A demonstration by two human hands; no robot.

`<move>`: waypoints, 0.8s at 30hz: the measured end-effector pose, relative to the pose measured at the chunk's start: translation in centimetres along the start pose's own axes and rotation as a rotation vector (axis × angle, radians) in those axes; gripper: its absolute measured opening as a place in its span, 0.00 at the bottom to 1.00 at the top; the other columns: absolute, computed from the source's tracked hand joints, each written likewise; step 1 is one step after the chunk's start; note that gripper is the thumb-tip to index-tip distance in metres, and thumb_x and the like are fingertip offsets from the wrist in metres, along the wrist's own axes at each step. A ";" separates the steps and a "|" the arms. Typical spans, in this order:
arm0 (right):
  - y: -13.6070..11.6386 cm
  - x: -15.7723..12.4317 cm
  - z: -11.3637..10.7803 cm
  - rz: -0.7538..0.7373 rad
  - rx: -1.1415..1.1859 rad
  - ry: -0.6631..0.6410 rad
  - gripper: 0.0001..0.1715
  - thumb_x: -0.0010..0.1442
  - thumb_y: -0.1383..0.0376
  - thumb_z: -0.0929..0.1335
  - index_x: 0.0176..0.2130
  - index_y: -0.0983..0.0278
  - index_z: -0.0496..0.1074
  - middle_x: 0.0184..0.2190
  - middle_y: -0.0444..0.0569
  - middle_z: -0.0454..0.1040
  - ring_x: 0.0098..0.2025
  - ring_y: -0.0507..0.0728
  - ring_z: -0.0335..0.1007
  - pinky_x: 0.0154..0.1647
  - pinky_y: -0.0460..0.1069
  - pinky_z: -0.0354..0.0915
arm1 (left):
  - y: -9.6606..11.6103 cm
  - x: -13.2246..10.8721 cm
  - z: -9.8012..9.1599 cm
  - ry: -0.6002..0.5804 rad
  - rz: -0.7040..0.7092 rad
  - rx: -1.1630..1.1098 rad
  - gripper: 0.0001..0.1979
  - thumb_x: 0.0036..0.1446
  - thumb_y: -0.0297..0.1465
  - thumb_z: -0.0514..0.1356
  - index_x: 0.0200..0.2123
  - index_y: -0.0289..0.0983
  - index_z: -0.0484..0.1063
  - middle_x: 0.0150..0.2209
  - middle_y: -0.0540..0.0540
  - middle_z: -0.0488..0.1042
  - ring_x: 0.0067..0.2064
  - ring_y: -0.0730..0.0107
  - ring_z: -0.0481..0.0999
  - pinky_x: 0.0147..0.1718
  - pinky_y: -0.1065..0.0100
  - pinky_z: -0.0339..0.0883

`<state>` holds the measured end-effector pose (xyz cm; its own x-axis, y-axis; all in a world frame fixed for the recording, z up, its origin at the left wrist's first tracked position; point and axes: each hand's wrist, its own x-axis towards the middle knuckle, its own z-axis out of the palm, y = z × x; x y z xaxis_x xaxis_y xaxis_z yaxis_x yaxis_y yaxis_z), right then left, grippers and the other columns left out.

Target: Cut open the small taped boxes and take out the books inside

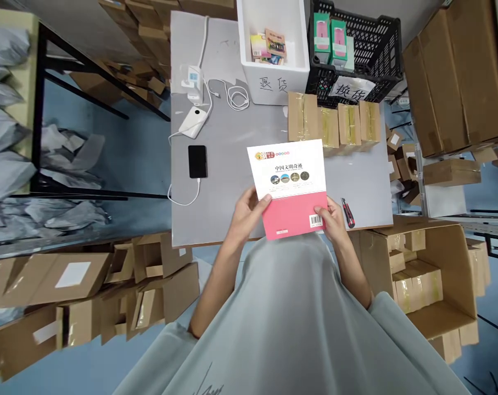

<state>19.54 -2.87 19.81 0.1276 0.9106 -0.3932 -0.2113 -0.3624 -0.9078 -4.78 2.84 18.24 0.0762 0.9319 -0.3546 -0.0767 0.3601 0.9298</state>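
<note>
A pink-and-white book is held in front of my body, above the near edge of the grey table. Its printed face with a barcode is turned toward me. At the book's left edge, my left hand grips it with the thumb on top. My right hand pinches the lower right side, thumb beside the barcode; the fingers behind the cover are hidden. Just right of that hand lies a red-and-black box cutter. Several small taped cardboard boxes stand beyond the book.
A white foam box with small packets and a black crate with green-pink boxes stand at the back. A phone, power bank and white cables lie left. A large open carton sits at right; cartons fill the left floor.
</note>
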 end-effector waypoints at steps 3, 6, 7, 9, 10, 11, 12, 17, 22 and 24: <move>0.3 -0.3 -0.2 0.018 0.029 -0.009 0.22 0.58 0.51 0.78 0.48 0.59 0.80 0.35 0.44 0.83 0.33 0.56 0.75 0.35 0.49 0.69 | 0.0 -0.3 0.1 -0.176 -0.214 -0.181 0.39 0.52 0.62 0.78 0.52 0.35 0.86 0.51 0.33 0.88 0.53 0.41 0.88 0.54 0.49 0.81; 0.7 -0.2 -0.5 0.005 0.000 -0.006 0.23 0.60 0.50 0.77 0.49 0.59 0.80 0.36 0.44 0.84 0.34 0.56 0.77 0.36 0.49 0.71 | 0.3 -0.5 1.0 -0.110 -0.151 -0.222 0.35 0.51 0.58 0.80 0.50 0.36 0.88 0.51 0.35 0.89 0.51 0.46 0.89 0.53 0.54 0.81; 0.8 -0.1 -0.6 -0.011 -0.015 0.001 0.23 0.61 0.49 0.77 0.50 0.59 0.80 0.38 0.45 0.85 0.35 0.57 0.78 0.37 0.49 0.72 | 0.4 -0.6 1.3 -0.081 -0.108 -0.216 0.34 0.52 0.57 0.80 0.50 0.36 0.88 0.51 0.36 0.89 0.52 0.48 0.88 0.54 0.55 0.81; 1.2 0.3 -0.9 -0.051 -0.056 0.008 0.24 0.63 0.48 0.76 0.51 0.59 0.80 0.42 0.47 0.87 0.39 0.58 0.80 0.41 0.51 0.74 | 0.6 -0.6 1.7 -0.040 -0.038 -0.192 0.32 0.52 0.57 0.80 0.48 0.37 0.89 0.50 0.37 0.89 0.52 0.50 0.88 0.53 0.57 0.80; 1.3 0.5 -1.0 -0.069 -0.084 0.006 0.24 0.64 0.48 0.75 0.52 0.59 0.80 0.44 0.48 0.87 0.42 0.59 0.82 0.43 0.51 0.76 | 0.7 -0.6 1.9 -0.028 -0.015 -0.177 0.32 0.52 0.57 0.80 0.47 0.37 0.89 0.49 0.38 0.90 0.51 0.50 0.88 0.51 0.58 0.80; 1.5 0.8 -1.1 -0.086 -0.116 0.005 0.24 0.65 0.48 0.75 0.53 0.59 0.79 0.47 0.49 0.87 0.46 0.60 0.83 0.47 0.52 0.77 | 0.8 -0.6 2.0 -0.018 0.004 -0.160 0.32 0.52 0.57 0.80 0.46 0.37 0.89 0.48 0.38 0.90 0.50 0.51 0.87 0.49 0.58 0.80; 1.7 1.0 -1.1 -0.107 -0.156 0.016 0.25 0.66 0.49 0.75 0.55 0.60 0.79 0.50 0.51 0.87 0.50 0.62 0.83 0.50 0.53 0.78 | 0.9 -0.6 2.0 -0.007 0.025 -0.142 0.31 0.52 0.58 0.80 0.45 0.37 0.90 0.46 0.39 0.90 0.48 0.52 0.87 0.48 0.59 0.80; 1.9 1.0 -0.1 -0.360 -0.489 0.252 0.26 0.72 0.52 0.72 0.64 0.58 0.78 0.65 0.60 0.79 0.68 0.66 0.76 0.66 0.61 0.78 | 1.3 -1.1 2.0 0.071 0.147 -0.038 0.27 0.56 0.55 0.79 0.43 0.37 0.90 0.43 0.41 0.89 0.45 0.56 0.85 0.45 0.62 0.78; 0.6 -1.2 3.4 -0.404 -0.525 0.010 0.30 0.77 0.48 0.71 0.70 0.54 0.76 0.70 0.58 0.75 0.70 0.63 0.75 0.60 0.56 0.83 | 1.4 -2.0 3.0 0.088 0.255 0.092 0.24 0.64 0.54 0.74 0.44 0.37 0.90 0.43 0.42 0.89 0.46 0.56 0.86 0.47 0.61 0.80; 0.3 -1.8 4.7 -0.393 -0.487 -0.026 0.38 0.74 0.44 0.73 0.74 0.54 0.73 0.74 0.57 0.71 0.71 0.64 0.74 0.59 0.55 0.83 | 1.2 -2.6 3.9 0.066 0.322 0.167 0.22 0.70 0.51 0.70 0.47 0.38 0.90 0.46 0.41 0.89 0.49 0.55 0.87 0.51 0.59 0.82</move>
<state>14.68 -3.70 20.91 0.0808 0.9966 -0.0185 0.3132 -0.0431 -0.9487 -1.24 0.64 20.66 0.0103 0.9991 -0.0420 0.0771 0.0411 0.9962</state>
